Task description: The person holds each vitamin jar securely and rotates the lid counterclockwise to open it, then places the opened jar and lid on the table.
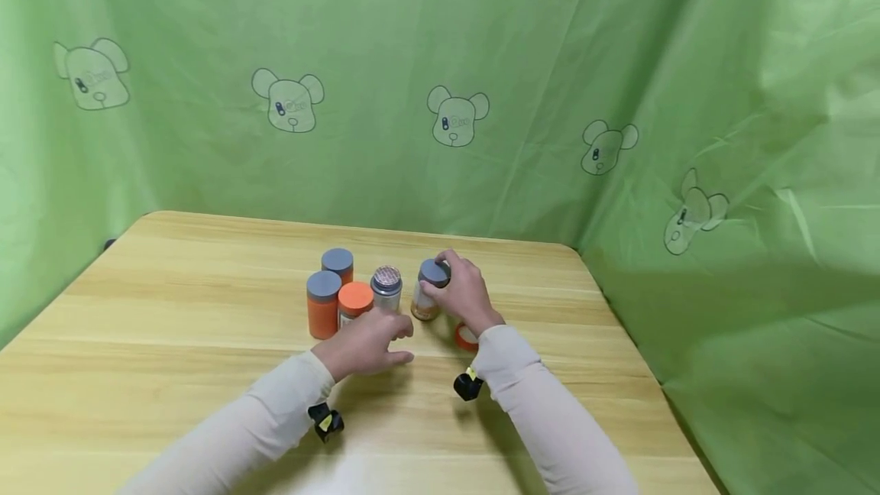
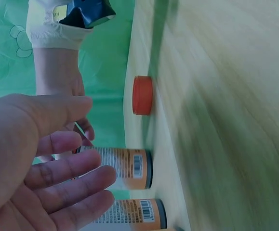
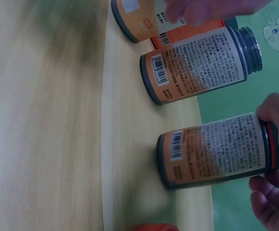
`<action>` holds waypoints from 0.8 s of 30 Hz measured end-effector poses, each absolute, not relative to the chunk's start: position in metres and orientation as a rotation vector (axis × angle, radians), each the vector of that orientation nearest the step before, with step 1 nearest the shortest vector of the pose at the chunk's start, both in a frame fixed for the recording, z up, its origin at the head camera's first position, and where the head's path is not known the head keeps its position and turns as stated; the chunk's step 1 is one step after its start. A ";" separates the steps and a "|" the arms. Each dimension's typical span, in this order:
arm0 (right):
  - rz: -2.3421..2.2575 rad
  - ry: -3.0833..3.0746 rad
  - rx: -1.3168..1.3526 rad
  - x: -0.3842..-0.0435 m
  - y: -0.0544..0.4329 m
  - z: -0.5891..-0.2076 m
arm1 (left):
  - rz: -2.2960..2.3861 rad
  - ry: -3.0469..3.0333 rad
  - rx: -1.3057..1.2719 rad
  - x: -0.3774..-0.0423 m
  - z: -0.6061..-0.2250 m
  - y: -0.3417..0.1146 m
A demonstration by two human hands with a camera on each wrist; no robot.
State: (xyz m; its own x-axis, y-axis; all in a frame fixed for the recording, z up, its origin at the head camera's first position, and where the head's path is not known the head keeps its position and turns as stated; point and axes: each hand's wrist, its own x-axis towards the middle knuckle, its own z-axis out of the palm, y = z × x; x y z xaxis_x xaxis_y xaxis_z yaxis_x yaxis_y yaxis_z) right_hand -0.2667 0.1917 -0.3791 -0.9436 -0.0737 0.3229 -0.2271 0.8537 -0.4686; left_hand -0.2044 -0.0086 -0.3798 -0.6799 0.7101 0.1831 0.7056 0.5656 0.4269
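With twelve o'clock straight ahead of the person, we saw a wood-grain table [image 1: 206,304], its rounded far corners at ten and two o'clock. Light-green cloth [image 1: 385,21] hung from nine o'clock round to three, creased most at three and printed with outlined bear heads [image 1: 457,121]. The arms cast soft shadows on the boards, and a pale glare lay at six o'clock.

We saw the right hand [image 1: 467,292] gripping a labelled orange-and-white jar [image 1: 423,305] by its grey cap, thumb and fingers curled round it. That jar was upright at the hand's nine o'clock; we could not tell whether its base touched the table. An orange lid [image 1: 467,337] lay on the wood at the right hand's six o'clock.

The left hand [image 1: 366,342] was empty, its fingers loosely extended. At its one o'clock stood a jar with a bare threaded neck and silvery top [image 1: 386,290]; at its twelve, just beside, an orange-capped jar [image 1: 355,300]. Two grey-capped orange jars stood close by, the nearer [image 1: 323,315] at its ten o'clock, the farther [image 1: 338,260] at eleven.
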 end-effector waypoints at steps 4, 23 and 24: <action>0.720 -2.813 0.201 -0.257 0.195 -0.375 | 0.751 2.805 1.209 -0.203 -0.382 -0.006; 0.786 -2.868 0.301 -0.213 0.209 -0.367 | 0.847 2.921 1.001 -0.196 -0.382 0.008; 0.839 -2.863 0.292 -0.213 0.210 -0.367 | 0.846 2.924 1.008 -0.196 -0.382 0.009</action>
